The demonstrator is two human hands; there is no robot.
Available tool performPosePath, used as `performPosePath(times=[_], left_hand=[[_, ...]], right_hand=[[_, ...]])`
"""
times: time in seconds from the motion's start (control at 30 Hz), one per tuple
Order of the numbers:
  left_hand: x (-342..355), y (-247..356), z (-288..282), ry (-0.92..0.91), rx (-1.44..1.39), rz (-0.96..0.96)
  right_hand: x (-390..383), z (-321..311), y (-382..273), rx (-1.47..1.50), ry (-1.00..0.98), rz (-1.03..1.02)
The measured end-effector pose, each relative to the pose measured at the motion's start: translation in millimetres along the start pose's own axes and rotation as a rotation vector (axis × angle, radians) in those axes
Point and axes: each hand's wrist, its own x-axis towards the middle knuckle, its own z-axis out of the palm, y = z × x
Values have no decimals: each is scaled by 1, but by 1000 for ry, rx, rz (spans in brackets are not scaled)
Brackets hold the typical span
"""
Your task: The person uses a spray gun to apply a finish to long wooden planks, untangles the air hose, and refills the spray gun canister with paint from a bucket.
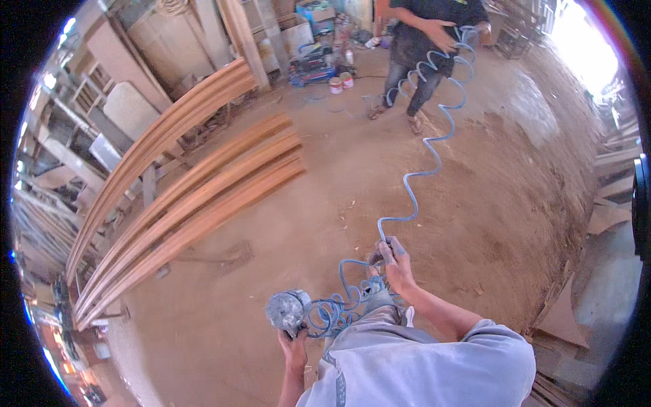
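The left hand (293,347) has its grip wrapped around the handle of a grey paint spray gun (288,311), held low in front of the person's body over the dirt floor (488,197). The right hand (395,266) pinches the blue coiled air hose (413,190) between thumb and fingers, just above a bunch of loops gathered beside the gun. From there the hose stretches away across the floor to another person (434,41), who holds its far end. Long curved wooden boards (196,203) lie on supports to the left, well apart from both hands.
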Motion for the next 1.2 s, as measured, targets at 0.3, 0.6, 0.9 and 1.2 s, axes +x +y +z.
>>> performPosePath(times=[0.3,0.6,0.9,1.2], left_hand=[[-49,-49,-98,171,-188,111],[-46,-42,-109,-91,-124,216],[-23,-46,-115,-139,-11,195],[-25,-43,-101,-111,2,213]], right_hand=[[-27,75,22,54,-16,-178],[-80,90,3,165,155,-214],[-75,96,-9,82,140,-261],[-61,86,0,132,135,-250]])
